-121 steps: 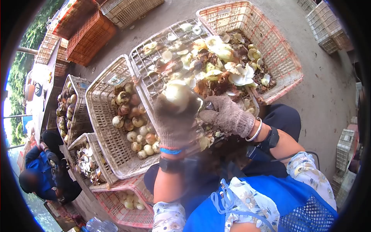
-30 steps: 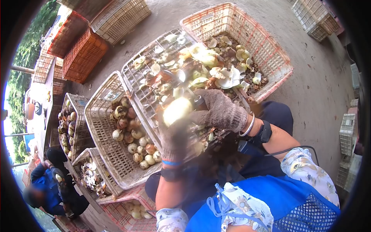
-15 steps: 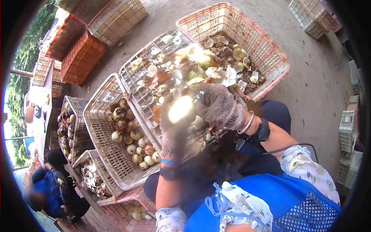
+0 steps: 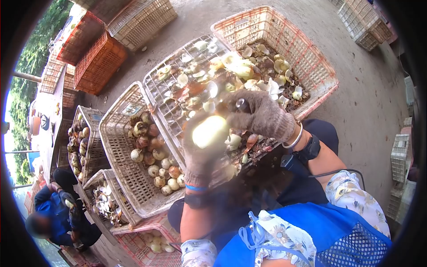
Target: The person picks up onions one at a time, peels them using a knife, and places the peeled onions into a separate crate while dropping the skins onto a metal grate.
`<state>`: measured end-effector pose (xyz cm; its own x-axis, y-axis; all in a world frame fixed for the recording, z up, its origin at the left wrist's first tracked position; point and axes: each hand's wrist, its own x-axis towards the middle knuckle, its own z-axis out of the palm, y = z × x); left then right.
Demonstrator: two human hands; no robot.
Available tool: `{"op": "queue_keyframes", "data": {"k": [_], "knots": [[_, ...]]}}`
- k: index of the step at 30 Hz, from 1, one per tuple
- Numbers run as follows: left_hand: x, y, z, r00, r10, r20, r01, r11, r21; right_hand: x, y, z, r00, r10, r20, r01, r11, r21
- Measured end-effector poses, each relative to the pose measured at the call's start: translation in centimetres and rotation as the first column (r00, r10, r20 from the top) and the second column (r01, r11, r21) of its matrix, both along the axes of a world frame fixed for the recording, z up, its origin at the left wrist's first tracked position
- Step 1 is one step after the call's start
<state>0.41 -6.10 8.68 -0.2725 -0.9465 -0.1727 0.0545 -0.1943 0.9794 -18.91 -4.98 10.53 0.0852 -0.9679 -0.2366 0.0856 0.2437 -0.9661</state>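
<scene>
My left hand (image 4: 199, 153), gloved and blurred, is closed around a pale peeled onion (image 4: 209, 132) over the crate grid. Just right of the onion is my right hand (image 4: 262, 113) in a brown knit glove, its fingers curled round a tool with a dark round handle end (image 4: 241, 105); its working end is hidden. Beneath both hands, a whitish plastic grid (image 4: 155, 80) bears onion skins and cut pieces (image 4: 195, 86). Unpeeled onions (image 4: 149, 142) fill part of the white crate (image 4: 116, 164) on the left.
Beyond the grid, a red-and-white crate (image 4: 307, 58) holds peelings. A lower-left crate (image 4: 169, 227) contains peeled onions (image 4: 155, 242), beside a crate of skins (image 4: 104, 200). Orange crates (image 4: 100, 64) stand at upper left. A co-worker in blue (image 4: 55, 213) sits at far left.
The onion and my left hand are slightly lower in view. My right hand has drawn a little right, its fingers less bunched. The whole view has shifted slightly.
</scene>
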Motion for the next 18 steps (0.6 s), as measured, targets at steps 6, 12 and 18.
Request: {"op": "queue_keyframes", "data": {"k": [6,12,18], "knots": [[0.7,0.1,-1.3,0.993,-0.049,0.107,0.072,0.973,-0.219,0.1,0.6,-0.6,0.927,0.135,-0.351,-0.255,0.912,-0.322],[0.5,0.1,-1.5,0.943,-0.056,0.328,0.186,0.906,-0.381,1.0,1.2,-1.8,0.952,0.004,-0.305,-0.030,0.996,-0.081],[-0.7,0.2,-0.9,0.994,-0.010,-0.109,0.010,1.000,-0.002,1.2,1.0,-1.2,0.966,-0.108,-0.235,0.105,0.994,-0.023]]}}
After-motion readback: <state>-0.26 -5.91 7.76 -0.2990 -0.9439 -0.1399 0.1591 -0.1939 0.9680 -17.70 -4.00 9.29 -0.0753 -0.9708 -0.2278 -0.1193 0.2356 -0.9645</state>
